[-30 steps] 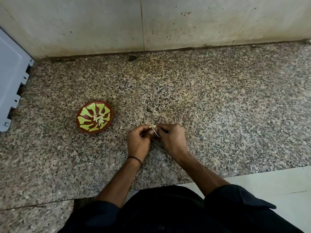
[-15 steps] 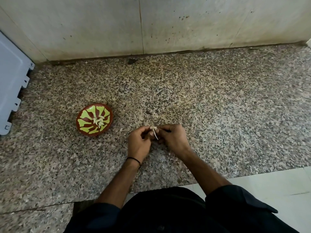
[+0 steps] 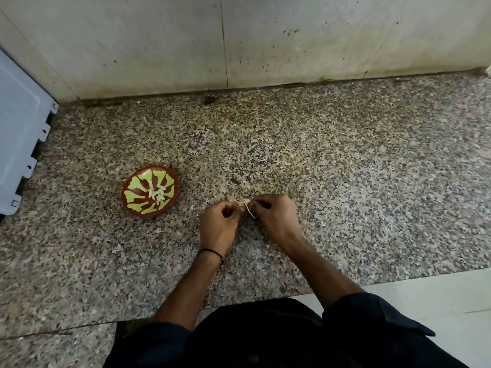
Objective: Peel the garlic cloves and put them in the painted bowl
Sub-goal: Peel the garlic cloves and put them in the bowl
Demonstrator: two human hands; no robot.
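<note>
Over the speckled bench point(image 3: 345, 168), pinched between left hand point(image 3: 219, 224) and right hand point(image 3: 276, 216): garlic clove point(image 3: 245, 202), judged light, papery-skinned, best nipped by its tip. Peeled cloves point(image 3: 157, 196) heaped in painted bowl point(image 3: 138, 181), well left.

Bowl at 9 o'clock of the two hands on the counter

With the clock centred on the garlic clove point(image 3: 245, 202): the left hand point(image 3: 219, 224) pinches it from 8 o'clock and the right hand point(image 3: 276, 216) from 4 o'clock, both over the counter point(image 3: 345, 168). The bowl point(image 3: 127, 193) stands on the counter at 9 o'clock, well apart from the left hand, with peeled cloves point(image 3: 158, 196) lying in its middle. A panel point(image 3: 18, 128) sits beyond the bowl, between 9 and 10 o'clock, at the counter's left edge. The wall point(image 3: 239, 35) rises behind the counter at 12 o'clock. Floor tile point(image 3: 425, 301) lies below the counter's near edge at 4 o'clock.
</note>
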